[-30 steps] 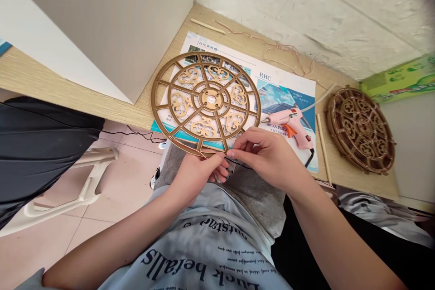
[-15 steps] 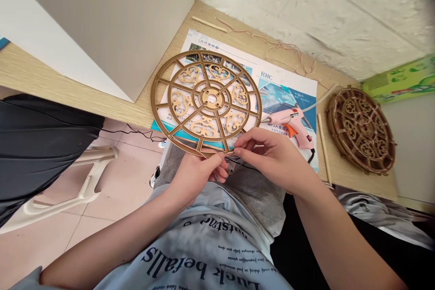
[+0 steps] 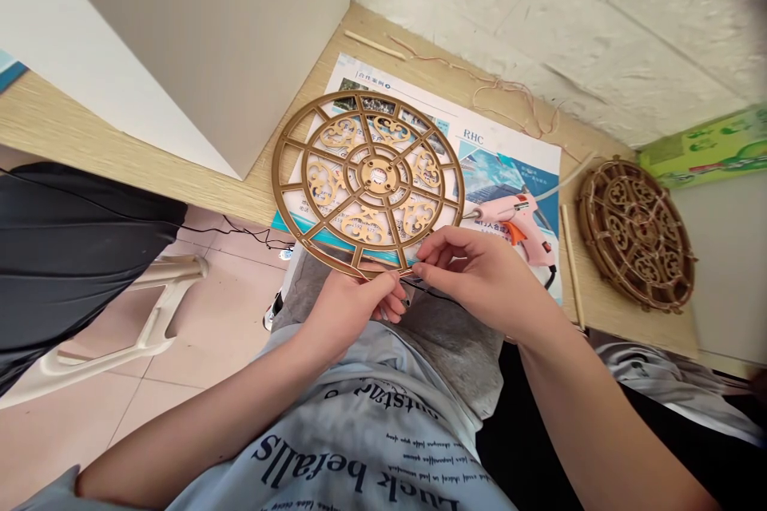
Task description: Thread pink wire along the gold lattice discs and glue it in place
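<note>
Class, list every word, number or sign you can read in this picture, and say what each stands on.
"RHC": the printed sheet.
"合作案例": the same sheet, as a heading near its far edge.
"Luck befalls": the shirt, upside down in this view.
"outst…": the shirt, the rest distorted by folds.
Too small, blurred or covered to read surely: other lines on sheet and shirt, including digits seen through the gold openwork disc.

- The panel [image 3: 197, 32] blocks me far left.
- The gun [image 3: 518, 211] sits just beyond my right hand [image 3: 482, 275].
- Far right of the wheel [image 3: 367, 174], I could pass over flat paper [image 3: 497, 136].
</note>
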`<state>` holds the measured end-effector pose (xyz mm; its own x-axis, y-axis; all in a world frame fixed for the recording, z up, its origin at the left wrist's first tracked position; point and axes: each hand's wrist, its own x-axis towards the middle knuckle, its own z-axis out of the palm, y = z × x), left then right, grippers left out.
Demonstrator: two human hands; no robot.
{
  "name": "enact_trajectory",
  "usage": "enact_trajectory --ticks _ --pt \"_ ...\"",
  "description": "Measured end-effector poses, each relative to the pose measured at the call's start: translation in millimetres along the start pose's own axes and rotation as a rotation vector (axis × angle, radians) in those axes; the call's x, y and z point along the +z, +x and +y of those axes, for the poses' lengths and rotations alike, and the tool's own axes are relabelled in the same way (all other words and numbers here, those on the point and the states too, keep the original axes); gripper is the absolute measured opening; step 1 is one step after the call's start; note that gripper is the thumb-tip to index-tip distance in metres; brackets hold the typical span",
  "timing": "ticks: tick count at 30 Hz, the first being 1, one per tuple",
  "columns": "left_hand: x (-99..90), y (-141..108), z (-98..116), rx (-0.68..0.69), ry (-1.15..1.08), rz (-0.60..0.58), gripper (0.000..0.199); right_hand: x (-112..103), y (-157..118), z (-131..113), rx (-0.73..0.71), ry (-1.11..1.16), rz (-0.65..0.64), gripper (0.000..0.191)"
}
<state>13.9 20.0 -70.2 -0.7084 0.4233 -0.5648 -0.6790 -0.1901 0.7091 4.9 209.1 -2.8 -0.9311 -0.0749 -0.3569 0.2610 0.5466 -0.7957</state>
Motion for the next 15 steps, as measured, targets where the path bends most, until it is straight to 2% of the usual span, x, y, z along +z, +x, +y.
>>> enact_trajectory --ticks 7,11,13,15 --pt "-2.0 -1.0 1.7 0.005 0.017 -0.010 0.026 -2.0 5.1 -7.3 -0.011 -0.120 -0.027 0.011" --pt "-4.0 -1.6 2.7 0.023 0.039 -0.030 0.029 -9.5 7.6 -12.9 -0.208 -0.393 -0.054 0.009" --pt "-4.6 -1.7 2.9 0.020 0.046 -0.035 0.028 -13.4 9.2 -17.0 -0.325 -0.547 -0.110 0.014" --pt "-4.9 -2.1 3.2 0.022 0.055 -0.040 0.028 -16.5 11.6 -22.0 -0.364 -0.671 -0.182 0.017"
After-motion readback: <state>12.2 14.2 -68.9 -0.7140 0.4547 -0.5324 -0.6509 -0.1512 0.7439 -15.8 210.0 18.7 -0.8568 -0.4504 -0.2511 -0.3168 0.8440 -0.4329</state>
